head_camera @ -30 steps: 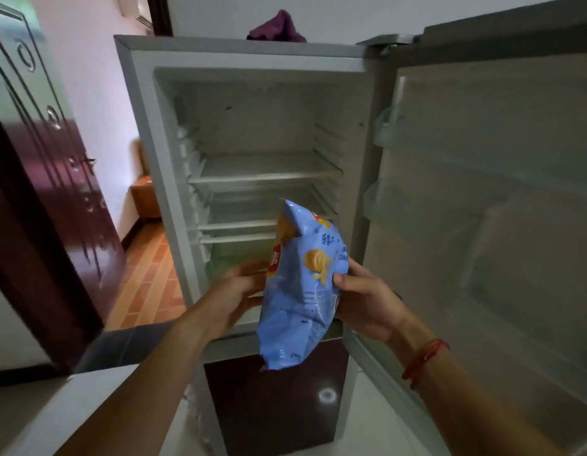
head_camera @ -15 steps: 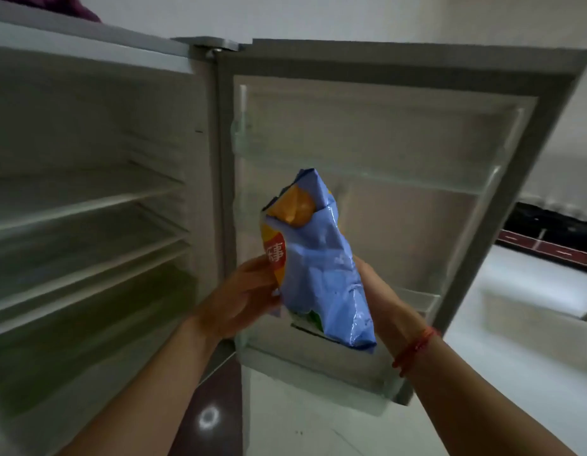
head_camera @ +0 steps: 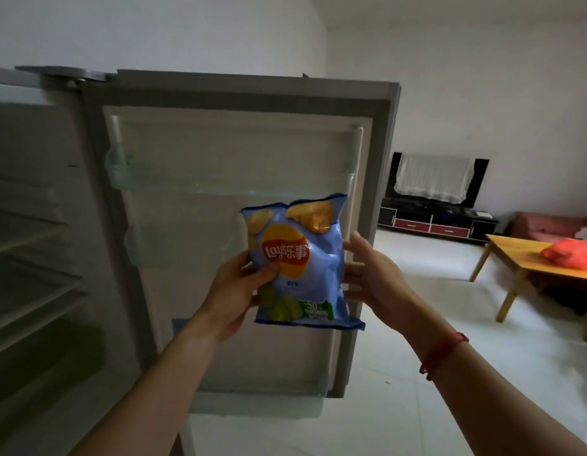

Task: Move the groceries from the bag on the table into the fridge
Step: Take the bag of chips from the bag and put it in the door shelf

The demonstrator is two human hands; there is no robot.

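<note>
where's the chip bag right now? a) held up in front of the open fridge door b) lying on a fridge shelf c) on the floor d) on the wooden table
A: the chip bag is upright in the air in front of the inside of the open fridge door. The left hand grips it with the thumb on its front, and the right hand is at its right edge.

Was plainly a home, an open living area. Held a household fridge (head_camera: 239,153) from nine to twelve o'clock, a cloth-draped television (head_camera: 433,179) on a low stand (head_camera: 433,223) at two o'clock, a red sofa (head_camera: 545,225) and wooden table (head_camera: 516,255) at three o'clock, over pale tiled floor (head_camera: 417,324).
</note>
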